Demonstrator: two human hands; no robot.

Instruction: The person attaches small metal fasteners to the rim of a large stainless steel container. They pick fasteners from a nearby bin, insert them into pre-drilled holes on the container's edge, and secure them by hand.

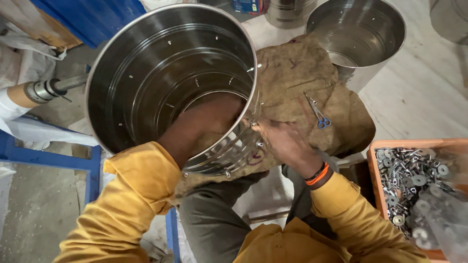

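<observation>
Steel drum [146, 73] lying tilted across the person's lap on a burlap cloth [297, 83], open mouth facing the camera.

Left forearm goes into the drum; the left hand is hidden behind the lower wall, so its grip cannot be told. Right hand [280, 141] rests outside against the drum's rim, fingers curled at a small rivet or fitting on the wall; whether it pinches anything cannot be told. Blue-handled scissors [319, 114] lie on the cloth just beside the right hand. Second steel drum [360, 34] stands behind the cloth. Orange tray [375, 165] of metal washers and rivets sits to the right.
</observation>
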